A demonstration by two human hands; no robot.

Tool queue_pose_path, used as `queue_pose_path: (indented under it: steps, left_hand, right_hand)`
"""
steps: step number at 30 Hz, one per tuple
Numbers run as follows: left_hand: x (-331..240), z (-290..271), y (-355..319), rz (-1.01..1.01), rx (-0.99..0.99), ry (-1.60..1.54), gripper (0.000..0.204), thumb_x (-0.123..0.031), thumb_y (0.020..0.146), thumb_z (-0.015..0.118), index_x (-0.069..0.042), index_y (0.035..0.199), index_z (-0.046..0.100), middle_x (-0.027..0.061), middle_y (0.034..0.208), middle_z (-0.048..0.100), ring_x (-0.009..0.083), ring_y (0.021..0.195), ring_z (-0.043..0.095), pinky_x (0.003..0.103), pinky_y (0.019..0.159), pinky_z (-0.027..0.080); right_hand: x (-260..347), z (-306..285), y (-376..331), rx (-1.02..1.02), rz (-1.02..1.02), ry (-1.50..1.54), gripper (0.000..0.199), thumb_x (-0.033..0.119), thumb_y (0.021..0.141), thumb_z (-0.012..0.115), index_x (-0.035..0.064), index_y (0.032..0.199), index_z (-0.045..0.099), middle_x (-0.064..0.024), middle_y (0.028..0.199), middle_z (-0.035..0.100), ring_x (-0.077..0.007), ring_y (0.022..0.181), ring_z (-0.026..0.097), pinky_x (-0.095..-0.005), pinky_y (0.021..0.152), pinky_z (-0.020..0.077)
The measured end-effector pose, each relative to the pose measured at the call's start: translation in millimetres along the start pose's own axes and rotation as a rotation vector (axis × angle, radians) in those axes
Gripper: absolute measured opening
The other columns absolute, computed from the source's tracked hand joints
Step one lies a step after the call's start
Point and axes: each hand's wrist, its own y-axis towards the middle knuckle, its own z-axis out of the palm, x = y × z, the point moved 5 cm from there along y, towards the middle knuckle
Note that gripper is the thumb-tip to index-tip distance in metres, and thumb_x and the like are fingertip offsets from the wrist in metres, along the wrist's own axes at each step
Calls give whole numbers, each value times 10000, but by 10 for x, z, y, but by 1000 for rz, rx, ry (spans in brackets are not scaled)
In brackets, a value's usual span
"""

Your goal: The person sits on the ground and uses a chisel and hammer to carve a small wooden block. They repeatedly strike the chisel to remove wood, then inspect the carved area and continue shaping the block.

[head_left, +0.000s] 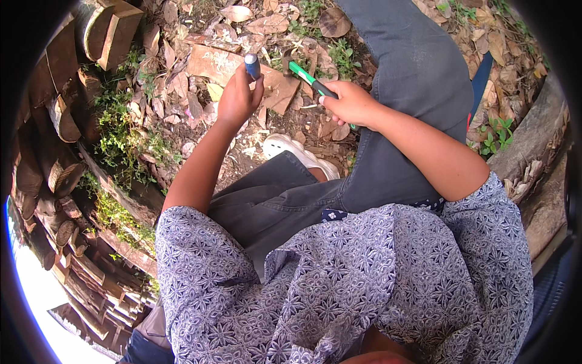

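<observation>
My left hand [238, 102] is closed around the blue handle of what looks like a chisel [252, 67], its pale round butt facing up; the blade is hidden below my fist. A hammer [305, 74] with a green and black handle is gripped in my right hand [351, 104]. Its dark head is to the right of the chisel, apart from it. Beneath both tools a flat brown wooden board [280, 94] lies on the ground, with pale chips on its far left part. My left hand covers some of the board.
Stacked split wood [60, 164] lines the left side, with green weeds [121, 212] along it. Dry leaves [267, 24] and wood chips cover the ground. My bent leg [418, 79] and white clog [297, 151] are close by. A log [533, 139] lies at the right, near a blue strip [481, 88].
</observation>
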Motion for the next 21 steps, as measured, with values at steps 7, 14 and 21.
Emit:
queue_pose_path:
  steps: [7, 14, 21]
  left_hand:
    - [13, -13, 47, 104, -3, -18, 422, -134, 899, 716, -47, 1260, 518, 199, 928, 687, 410, 844, 680, 500, 715, 548]
    - [-96, -66, 106, 117, 26, -62, 461, -164, 872, 731, -66, 1276, 532, 186, 907, 688, 393, 832, 689, 497, 719, 557]
    - [-52, -106, 165, -134, 137, -146, 426, -289, 945, 693, -94, 1293, 541, 198, 1031, 744, 376, 916, 727, 445, 771, 589]
  right_hand:
    - [667, -65, 32, -153, -248, -65, 562, 318, 878, 817, -25, 1221, 533, -29, 810, 615, -99, 584, 620, -272, 508, 525]
    - [863, 151, 659, -161, -451, 52, 599, 278, 800, 868, -7, 1209, 536, -64, 882, 641, -118, 579, 624, -284, 498, 518]
    - [771, 178, 697, -415, -647, -58, 516, 222, 824, 821, 27, 1226, 563, -38, 817, 648, -104, 559, 617, -284, 501, 505]
